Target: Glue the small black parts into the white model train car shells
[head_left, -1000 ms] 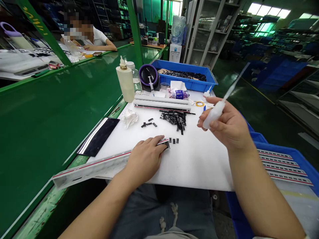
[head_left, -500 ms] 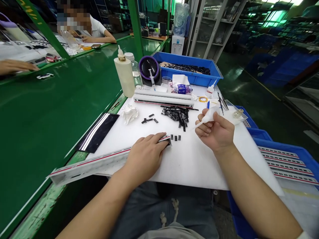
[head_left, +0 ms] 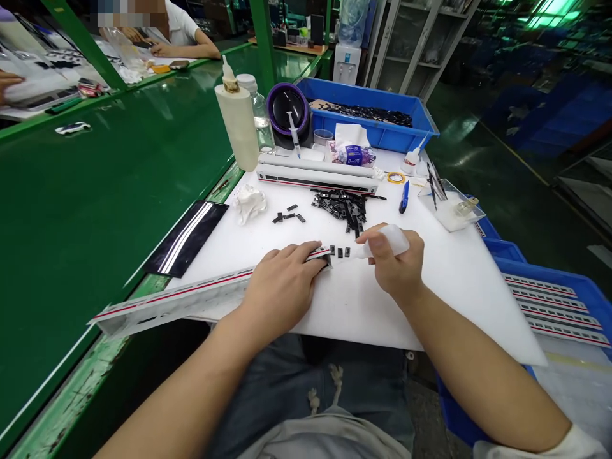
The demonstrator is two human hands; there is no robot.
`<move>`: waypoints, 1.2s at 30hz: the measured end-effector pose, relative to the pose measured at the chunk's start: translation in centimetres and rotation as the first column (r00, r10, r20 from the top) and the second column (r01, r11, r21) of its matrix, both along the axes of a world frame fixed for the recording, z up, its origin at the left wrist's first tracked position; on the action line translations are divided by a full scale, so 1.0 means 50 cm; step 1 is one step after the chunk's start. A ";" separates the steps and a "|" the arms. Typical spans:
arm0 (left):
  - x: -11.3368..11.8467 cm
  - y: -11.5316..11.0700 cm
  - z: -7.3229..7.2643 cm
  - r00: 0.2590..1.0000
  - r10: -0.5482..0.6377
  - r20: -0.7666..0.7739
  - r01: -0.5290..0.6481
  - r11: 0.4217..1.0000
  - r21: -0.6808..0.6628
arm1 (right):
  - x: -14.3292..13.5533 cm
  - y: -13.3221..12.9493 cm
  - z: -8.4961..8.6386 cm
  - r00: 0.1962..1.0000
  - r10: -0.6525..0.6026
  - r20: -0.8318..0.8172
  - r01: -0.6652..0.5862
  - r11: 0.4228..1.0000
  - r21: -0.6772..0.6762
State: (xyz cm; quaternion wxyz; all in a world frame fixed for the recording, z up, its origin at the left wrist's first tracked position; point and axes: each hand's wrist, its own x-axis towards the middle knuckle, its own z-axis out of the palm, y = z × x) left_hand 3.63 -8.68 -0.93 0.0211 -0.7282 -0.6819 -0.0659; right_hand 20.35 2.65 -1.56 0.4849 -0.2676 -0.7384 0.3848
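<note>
My left hand point(head_left: 282, 287) is wrapped over the right end of a long white channel piece point(head_left: 191, 296) with a red stripe, which slants down to the left past the table edge. In my right hand point(head_left: 399, 264) is a white squeeze bottle point(head_left: 394, 240), its nozzle pointing left, close to three small black parts point(head_left: 340, 252) in a row beside the channel's end. Behind them lies a pile of black parts point(head_left: 342, 207). Several loose black pieces point(head_left: 289, 216) rest to its left, near a crumpled tissue point(head_left: 249, 204).
Behind the pile lie white striped pieces point(head_left: 315, 175). A large bottle point(head_left: 239, 124), a tissue pack point(head_left: 352, 153) and a blue bin point(head_left: 375, 134) stand at the back. A blue cutter point(head_left: 404, 197) and clear tray point(head_left: 449, 207) are at right. Another person sits back left.
My right hand has turned and moved left and inward with the bottle, bringing its nozzle to the small black parts. The blue cutter is now uncovered. My left hand keeps its hold.
</note>
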 end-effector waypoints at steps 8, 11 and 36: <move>0.004 -0.001 -0.001 1.000 0.008 0.011 -0.008 1.000 0.010 | -0.010 -0.001 -0.004 0.998 0.026 0.054 -0.033 0.990 0.140; 0.004 -0.002 -0.002 1.000 0.012 0.004 -0.012 1.000 0.014 | -0.011 -0.002 -0.002 0.997 0.030 0.066 -0.040 0.988 0.149; 0.011 -0.003 -0.010 0.999 0.018 -0.036 -0.016 0.999 0.040 | -0.012 -0.005 0.002 0.992 0.009 0.126 -0.025 0.991 0.130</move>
